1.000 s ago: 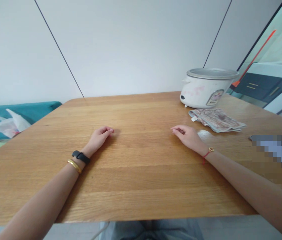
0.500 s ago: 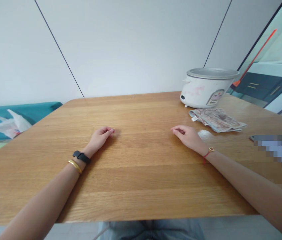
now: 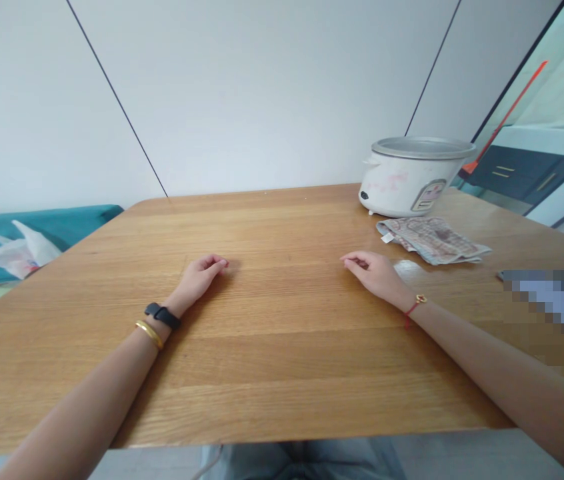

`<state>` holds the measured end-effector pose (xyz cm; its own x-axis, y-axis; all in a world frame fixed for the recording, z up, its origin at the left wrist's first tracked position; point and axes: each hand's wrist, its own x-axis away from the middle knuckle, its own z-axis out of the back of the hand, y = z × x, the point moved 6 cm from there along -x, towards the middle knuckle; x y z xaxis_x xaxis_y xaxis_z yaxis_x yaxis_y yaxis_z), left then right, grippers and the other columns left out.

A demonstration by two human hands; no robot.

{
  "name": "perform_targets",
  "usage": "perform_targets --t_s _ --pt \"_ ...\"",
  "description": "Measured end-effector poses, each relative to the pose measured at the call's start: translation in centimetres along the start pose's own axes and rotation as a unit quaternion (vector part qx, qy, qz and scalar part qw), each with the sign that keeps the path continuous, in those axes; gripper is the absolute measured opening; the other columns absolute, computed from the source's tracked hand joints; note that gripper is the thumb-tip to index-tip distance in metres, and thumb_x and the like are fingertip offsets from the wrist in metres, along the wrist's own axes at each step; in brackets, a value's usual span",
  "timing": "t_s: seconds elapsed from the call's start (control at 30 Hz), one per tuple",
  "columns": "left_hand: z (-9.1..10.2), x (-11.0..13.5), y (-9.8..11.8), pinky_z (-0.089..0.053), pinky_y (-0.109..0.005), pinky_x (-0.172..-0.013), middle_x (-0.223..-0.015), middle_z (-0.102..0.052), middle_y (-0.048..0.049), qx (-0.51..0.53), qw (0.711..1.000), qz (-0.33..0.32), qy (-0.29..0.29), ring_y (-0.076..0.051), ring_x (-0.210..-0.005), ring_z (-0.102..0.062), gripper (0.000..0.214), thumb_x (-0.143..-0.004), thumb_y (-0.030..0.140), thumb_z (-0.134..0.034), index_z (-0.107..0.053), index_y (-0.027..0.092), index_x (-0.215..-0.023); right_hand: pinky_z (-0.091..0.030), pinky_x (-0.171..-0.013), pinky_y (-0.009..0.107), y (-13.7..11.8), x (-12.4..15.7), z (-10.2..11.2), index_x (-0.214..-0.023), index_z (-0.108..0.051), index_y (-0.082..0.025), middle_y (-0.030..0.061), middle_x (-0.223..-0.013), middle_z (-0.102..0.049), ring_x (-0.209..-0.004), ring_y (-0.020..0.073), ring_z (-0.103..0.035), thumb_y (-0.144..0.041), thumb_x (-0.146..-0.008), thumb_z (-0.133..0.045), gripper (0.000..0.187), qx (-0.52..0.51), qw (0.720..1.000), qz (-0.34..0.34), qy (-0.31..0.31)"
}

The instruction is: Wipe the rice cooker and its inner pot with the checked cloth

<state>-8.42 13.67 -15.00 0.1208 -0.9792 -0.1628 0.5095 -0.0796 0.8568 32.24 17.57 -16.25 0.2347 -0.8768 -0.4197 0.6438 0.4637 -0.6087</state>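
Note:
My left hand (image 3: 204,274) rests on the wooden table (image 3: 282,360), its fingers loosely curled in with the thumb against them. Nothing shows in it. A black band and a gold bangle circle that wrist. Across from it my right hand (image 3: 369,272) lies on its side in much the same closed pose, also with nothing visible in it. A thin red cord with a gold charm is around the right wrist. Just beyond the right hand lies a folded checked cloth (image 3: 435,239), apart from the fingers. Bare tabletop separates the two hands.
A white rice cooker (image 3: 407,180) without a lid stands at the back right, behind the cloth. A blurred-out flat object (image 3: 557,300) lies at the right. Left of the table, a white plastic bag (image 3: 17,250) sits on a teal sofa (image 3: 77,223). A wall (image 3: 282,93) borders the far edge.

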Motion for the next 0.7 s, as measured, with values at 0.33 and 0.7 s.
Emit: perform_targets --t_s 0.33,0.7 --pt "-0.11 -0.02 0.19 -0.041 -0.031 -0.071 -0.068 -0.063 -0.0005 -0.005 1.0 -0.003 -0.002 -0.019 -0.068 -0.056 0.034 -0.072 0.054 -0.063 -0.063 0.02 -0.071 -0.055 -0.079 0.037 -0.09 0.0 -0.01 -0.093 -0.073 -0.021 0.007 -0.097 -0.076 -0.087 0.0222 -0.069 -0.035 -0.089 -0.055 0.023 0.004 1.0 0.008 -0.001" --pt "-0.1 -0.04 0.04 -0.043 -0.031 -0.072 -0.069 -0.065 -0.001 -0.009 1.0 -0.011 -0.007 -0.019 -0.069 -0.057 0.032 -0.075 0.052 -0.063 -0.064 0.02 -0.073 -0.054 -0.08 0.038 -0.03 -0.03 0.0 -0.093 -0.073 -0.021 0.0067 -0.097 -0.076 -0.088 0.0228 -0.069 -0.035 -0.089 -0.055 0.023 0.006 1.0 0.002 -0.009"
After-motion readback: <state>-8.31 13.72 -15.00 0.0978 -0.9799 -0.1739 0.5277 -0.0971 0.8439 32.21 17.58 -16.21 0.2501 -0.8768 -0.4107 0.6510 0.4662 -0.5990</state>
